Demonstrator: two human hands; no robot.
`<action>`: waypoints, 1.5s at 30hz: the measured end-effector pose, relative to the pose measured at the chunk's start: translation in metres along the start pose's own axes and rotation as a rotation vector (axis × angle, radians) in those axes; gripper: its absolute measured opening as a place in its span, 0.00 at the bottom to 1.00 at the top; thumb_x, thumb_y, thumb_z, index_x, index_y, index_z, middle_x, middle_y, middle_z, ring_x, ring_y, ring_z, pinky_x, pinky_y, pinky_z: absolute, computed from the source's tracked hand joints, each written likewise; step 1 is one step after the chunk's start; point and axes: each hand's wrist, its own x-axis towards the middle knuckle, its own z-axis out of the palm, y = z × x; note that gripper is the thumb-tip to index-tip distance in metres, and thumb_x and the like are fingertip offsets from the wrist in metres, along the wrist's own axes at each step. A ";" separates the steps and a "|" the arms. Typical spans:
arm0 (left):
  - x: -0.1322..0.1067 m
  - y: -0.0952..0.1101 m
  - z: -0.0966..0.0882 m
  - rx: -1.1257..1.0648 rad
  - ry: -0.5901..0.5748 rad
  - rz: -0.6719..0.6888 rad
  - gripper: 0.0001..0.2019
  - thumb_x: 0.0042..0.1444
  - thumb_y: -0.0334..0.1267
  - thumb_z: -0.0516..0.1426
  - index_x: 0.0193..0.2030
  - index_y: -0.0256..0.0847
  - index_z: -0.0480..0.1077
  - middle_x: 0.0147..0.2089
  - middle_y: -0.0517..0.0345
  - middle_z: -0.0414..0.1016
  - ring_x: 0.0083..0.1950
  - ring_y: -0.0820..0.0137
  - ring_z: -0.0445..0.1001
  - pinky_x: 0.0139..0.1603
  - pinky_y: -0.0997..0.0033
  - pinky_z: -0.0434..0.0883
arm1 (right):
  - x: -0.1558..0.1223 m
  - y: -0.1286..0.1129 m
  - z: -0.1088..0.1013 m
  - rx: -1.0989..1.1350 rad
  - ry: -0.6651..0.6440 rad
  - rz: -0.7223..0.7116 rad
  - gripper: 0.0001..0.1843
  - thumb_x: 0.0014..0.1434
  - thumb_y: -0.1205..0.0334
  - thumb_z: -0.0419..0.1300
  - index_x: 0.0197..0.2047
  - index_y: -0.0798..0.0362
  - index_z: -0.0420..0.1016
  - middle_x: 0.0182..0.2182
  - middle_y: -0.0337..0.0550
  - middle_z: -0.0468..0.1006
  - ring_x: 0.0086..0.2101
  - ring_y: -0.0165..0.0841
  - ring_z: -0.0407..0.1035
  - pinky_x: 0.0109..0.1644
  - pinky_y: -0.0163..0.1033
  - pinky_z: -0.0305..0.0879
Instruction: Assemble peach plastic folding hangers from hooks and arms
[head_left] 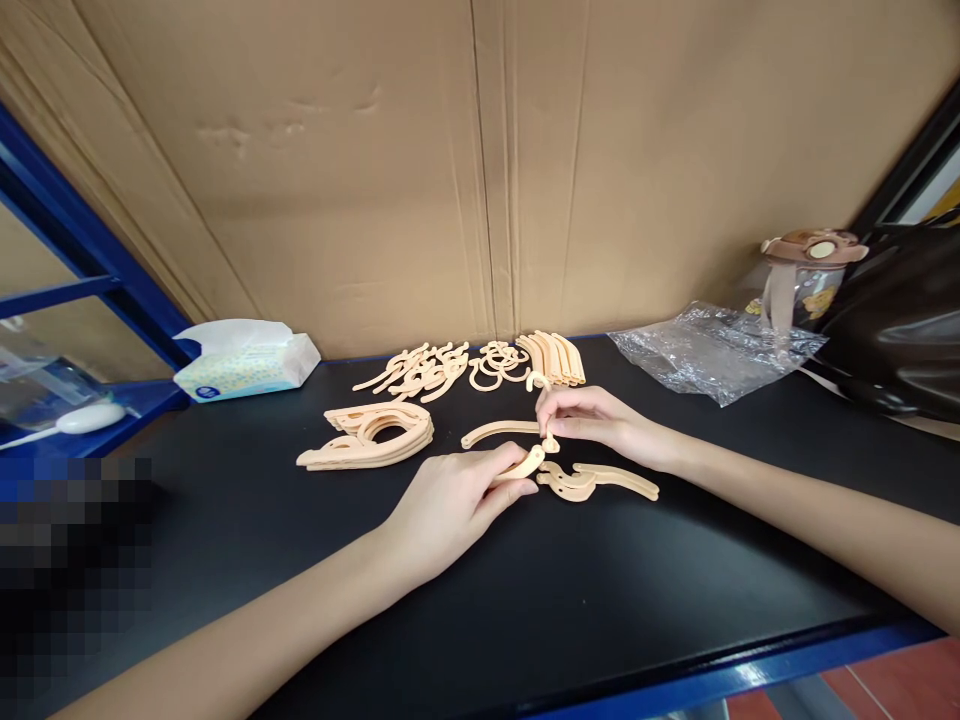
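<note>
My left hand (450, 505) is closed around a beige curved hanger arm (532, 461), its rounded end poking out past the fingers. Between the fingertips of my right hand (589, 415) is a beige hanger hook (551, 444), its foot close to that arm's end; whether they touch I cannot tell. Behind my hands lies another curved arm (495, 431), partly covered by the right fingers. Just right of the left fingertips, joined-looking hanger pieces (619, 479) rest on the black table (480, 620). A stack of folded hangers (364, 452) sits left of my hands.
Along the cardboard wall (375, 180) lie small curved pieces (420, 375), a pile of hooks (495, 365) and a row of arms (559, 358). A tissue pack (244, 370) stands at left. A clear plastic bag (712, 350), a bottle (814, 250) and a dark bag (900, 320) are at right.
</note>
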 end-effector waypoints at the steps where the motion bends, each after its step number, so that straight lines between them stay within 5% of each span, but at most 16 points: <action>1: 0.000 -0.001 0.000 0.001 -0.002 0.003 0.12 0.64 0.43 0.50 0.30 0.42 0.59 0.23 0.68 0.61 0.24 0.75 0.62 0.26 0.76 0.54 | 0.000 0.000 0.000 0.000 0.002 -0.002 0.10 0.60 0.57 0.57 0.32 0.54 0.71 0.32 0.39 0.69 0.34 0.30 0.63 0.39 0.37 0.59; 22: -0.002 -0.007 0.002 0.079 0.010 0.059 0.12 0.65 0.45 0.48 0.34 0.42 0.63 0.26 0.66 0.66 0.25 0.75 0.64 0.26 0.76 0.54 | 0.000 -0.007 -0.001 -0.048 -0.071 0.033 0.10 0.61 0.57 0.57 0.35 0.54 0.72 0.33 0.39 0.71 0.35 0.29 0.65 0.41 0.35 0.61; 45: -0.002 -0.002 0.002 0.212 -0.003 -0.037 0.13 0.66 0.44 0.47 0.34 0.42 0.66 0.28 0.64 0.72 0.24 0.74 0.67 0.24 0.76 0.54 | 0.002 -0.006 0.000 -0.261 0.043 -0.024 0.11 0.60 0.54 0.59 0.35 0.53 0.74 0.31 0.39 0.74 0.33 0.30 0.67 0.41 0.38 0.62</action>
